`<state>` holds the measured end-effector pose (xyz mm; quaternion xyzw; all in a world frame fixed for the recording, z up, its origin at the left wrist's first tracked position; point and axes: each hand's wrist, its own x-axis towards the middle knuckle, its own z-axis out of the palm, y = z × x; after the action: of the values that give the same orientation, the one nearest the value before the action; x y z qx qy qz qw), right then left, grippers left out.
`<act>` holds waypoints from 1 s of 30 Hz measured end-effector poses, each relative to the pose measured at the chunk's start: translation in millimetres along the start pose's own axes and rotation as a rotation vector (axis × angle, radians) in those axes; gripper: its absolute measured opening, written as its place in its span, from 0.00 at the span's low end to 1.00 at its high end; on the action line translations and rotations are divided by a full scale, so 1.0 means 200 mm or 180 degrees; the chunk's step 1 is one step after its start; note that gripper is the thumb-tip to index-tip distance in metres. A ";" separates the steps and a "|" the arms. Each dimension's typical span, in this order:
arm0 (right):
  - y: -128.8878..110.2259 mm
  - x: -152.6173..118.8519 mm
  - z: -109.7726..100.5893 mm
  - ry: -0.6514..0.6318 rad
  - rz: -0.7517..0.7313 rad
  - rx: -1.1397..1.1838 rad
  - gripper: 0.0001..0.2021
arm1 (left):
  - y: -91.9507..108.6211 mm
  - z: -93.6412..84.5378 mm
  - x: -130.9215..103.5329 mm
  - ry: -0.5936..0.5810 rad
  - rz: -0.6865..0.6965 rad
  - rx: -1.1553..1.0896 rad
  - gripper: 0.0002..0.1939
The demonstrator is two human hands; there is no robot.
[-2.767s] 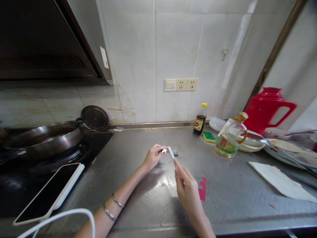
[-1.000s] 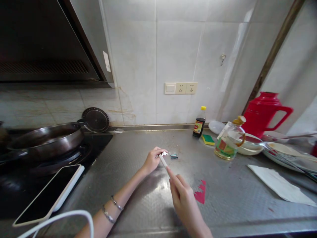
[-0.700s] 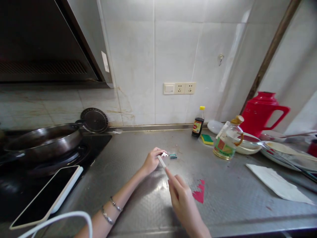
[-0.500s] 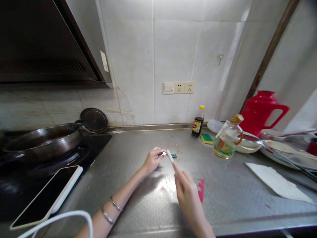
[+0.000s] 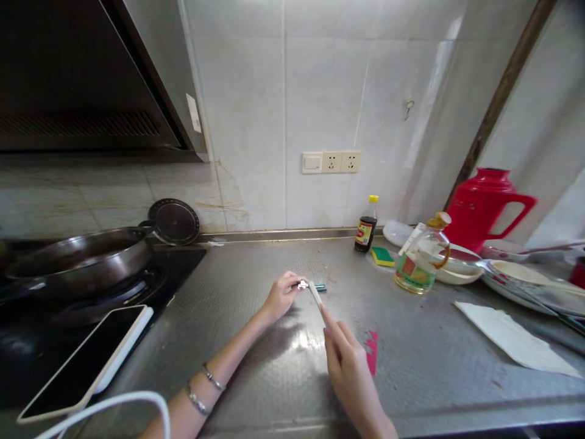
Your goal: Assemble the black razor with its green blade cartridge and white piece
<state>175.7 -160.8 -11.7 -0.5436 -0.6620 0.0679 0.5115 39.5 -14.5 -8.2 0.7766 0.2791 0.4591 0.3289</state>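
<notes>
Left hand (image 5: 280, 296) pinching small white bit (image 5: 303, 284) mid-counter (image 5: 242, 262), seems like. Right hand (image 5: 346, 356) gripping white stick (image 5: 315, 295), tip sitting just beside it. Green piece (image 5: 322, 287) lying just right, jagged red scrap (image 5: 372, 353) nearer. Work looking unfinished, both hands busy; can't tell what's remaining.

The one view is from the person's head, facing forward and tilted down over the desk (image 5: 247, 390) toward the tiled wall (image 5: 237, 110) behind. It is wide, spanning stove (image 5: 36, 347) to red flask (image 5: 479, 207), with left hand (image 5: 280, 297) and right hand (image 5: 345, 356) near the lower middle.
</notes>
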 end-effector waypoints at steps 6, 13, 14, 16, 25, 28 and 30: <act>-0.01 0.01 -0.01 -0.0073 -0.0033 -0.0017 0.22 | 0.02 0.00 0.00 -0.0015 -0.0003 0.0040 0.10; -0.05 0.01 0.01 -0.0188 -0.0137 0.0144 0.22 | 0.02 0.00 0.00 -0.0013 0.0040 0.0101 0.10; -0.05 0.01 0.01 -0.0104 -0.0079 0.0130 0.21 | 0.02 0.00 0.00 0.0002 0.0025 0.0087 0.11; -0.05 0.02 0.00 -0.0088 -0.0020 0.0134 0.21 | 0.02 -0.01 0.00 0.0001 0.0028 0.0092 0.10; -0.04 0.01 0.00 -0.0136 0.0115 0.0236 0.21 | 0.02 0.00 0.00 0.0037 0.0060 0.0098 0.11; -0.05 0.01 -0.01 -0.0335 0.0001 0.0270 0.21 | 0.02 0.00 0.00 -0.0033 0.0084 0.0154 0.10; -0.05 0.01 -0.01 -0.0444 -0.0066 0.0330 0.21 | 0.02 -0.01 0.00 -0.0054 0.0091 0.0176 0.10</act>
<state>170.2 -164.7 -4.0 -0.5035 -0.6972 0.1345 0.4923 39.1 -17.1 -4.5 0.7932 0.2778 0.4492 0.3030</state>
